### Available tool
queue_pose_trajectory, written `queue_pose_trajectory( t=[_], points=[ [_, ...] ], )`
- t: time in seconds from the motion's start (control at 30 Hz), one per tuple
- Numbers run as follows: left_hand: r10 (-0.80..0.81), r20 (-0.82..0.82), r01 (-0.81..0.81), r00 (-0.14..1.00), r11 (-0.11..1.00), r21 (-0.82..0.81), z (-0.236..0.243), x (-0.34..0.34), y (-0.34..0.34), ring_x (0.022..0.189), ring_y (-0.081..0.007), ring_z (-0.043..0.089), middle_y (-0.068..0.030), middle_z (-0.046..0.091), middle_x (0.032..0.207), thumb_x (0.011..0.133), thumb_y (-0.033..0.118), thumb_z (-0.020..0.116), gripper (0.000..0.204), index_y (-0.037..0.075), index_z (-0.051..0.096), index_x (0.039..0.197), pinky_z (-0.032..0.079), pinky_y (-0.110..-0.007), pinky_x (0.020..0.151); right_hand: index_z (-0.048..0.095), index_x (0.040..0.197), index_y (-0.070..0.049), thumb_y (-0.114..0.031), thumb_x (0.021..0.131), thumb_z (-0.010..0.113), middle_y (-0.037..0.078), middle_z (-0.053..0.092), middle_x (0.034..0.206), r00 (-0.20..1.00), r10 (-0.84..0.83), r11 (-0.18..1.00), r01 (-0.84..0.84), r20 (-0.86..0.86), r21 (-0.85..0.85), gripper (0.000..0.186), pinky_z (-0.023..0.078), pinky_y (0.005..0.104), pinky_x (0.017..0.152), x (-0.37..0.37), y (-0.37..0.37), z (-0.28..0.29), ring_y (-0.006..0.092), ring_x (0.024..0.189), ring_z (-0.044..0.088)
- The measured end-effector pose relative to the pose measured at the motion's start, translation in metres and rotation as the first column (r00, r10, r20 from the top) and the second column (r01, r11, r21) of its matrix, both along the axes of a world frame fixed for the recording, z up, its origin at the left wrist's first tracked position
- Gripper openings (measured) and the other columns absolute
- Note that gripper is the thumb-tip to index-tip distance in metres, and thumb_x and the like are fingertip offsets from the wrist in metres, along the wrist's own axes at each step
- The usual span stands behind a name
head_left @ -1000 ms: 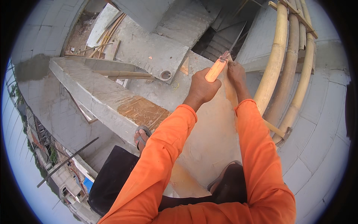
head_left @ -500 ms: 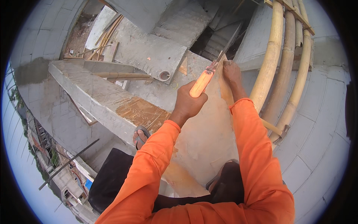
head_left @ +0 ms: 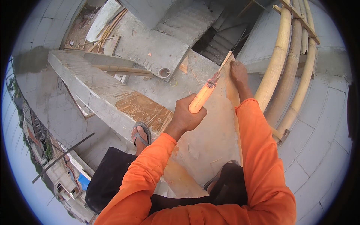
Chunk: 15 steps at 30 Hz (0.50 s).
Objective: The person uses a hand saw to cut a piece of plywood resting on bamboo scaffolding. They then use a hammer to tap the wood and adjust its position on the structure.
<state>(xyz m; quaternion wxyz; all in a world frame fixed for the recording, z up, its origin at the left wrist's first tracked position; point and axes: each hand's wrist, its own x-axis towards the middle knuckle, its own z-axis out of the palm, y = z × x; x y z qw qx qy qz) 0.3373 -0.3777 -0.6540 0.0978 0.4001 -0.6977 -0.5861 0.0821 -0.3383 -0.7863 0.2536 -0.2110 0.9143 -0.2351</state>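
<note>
We first check the left hand [head_left: 186,115]. It is wrapped around the orange handle [head_left: 201,98] of a saw [head_left: 211,83], with the fingers folded and the handle's butt end exposed above the fist. We find the saw in front of the person, near the centre of the view, sloping up and to the right from the handle. The blade appears nearly edge-on; we cannot tell whether its teeth touch the wood.

We next check the right hand [head_left: 239,75]. It is clenched on the right edge of a tan wooden board [head_left: 231,88], near the board's far end. The fingertips are hidden from us. This hand is beside the saw's line and apart from the handle.

We note the following around the hands:

- To the right, several bamboo poles [head_left: 276,62] run lengthwise, joined by a wooden crosspiece at the far end.
- To the left, a concrete beam [head_left: 80,75] slants toward the person, with a brown patch on its near end and a sandalled foot [head_left: 140,134] beside that patch.
- Ahead, a round container [head_left: 164,72] rests at the corner of a concrete slab [head_left: 144,47].
</note>
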Motion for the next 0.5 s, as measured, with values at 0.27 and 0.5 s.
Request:
queue_pose_trajectory(
  t=[0.27, 0.5],
  points=[
    [0.027, -0.041, -0.027, 0.999, 1.0, -0.001, -0.026, -0.052, -0.022, 0.057, -0.0162, 0.052, -0.0122, 0.054, 0.062, 0.071, 0.009, 0.06, 0.013, -0.001, 0.058, 0.079, 0.045, -0.031, 0.057, 0.062, 0.108, -0.001, -0.038, 0.095, 0.034, 0.027, 0.061, 0.114, 0.997, 0.065, 0.995, -0.062, -0.03, 0.083, 0.048, 0.043, 0.0493, 0.092, 0.005, -0.01, -0.001, 0.0442, 0.109, 0.056],
    [-0.06, 0.06, 0.058, 0.996, 0.998, 0.037, 0.055, 0.043, 0.03, 0.069, -0.0117, 0.061, -0.0066, 0.063, 0.071, 0.07, 0.003, 0.063, 0.031, -0.003, 0.067, 0.1, 0.049, -0.027, 0.068, 0.063, 0.104, 0.0, -0.037, 0.095, 0.033, 0.027, 0.062, 0.111, 0.999, -0.046, 0.998, 0.046, -0.008, 0.049, 0.049, 0.044, 0.0491, 0.091, -0.015, 0.017, 0.009, 0.0437, 0.107, 0.058]
  ],
)
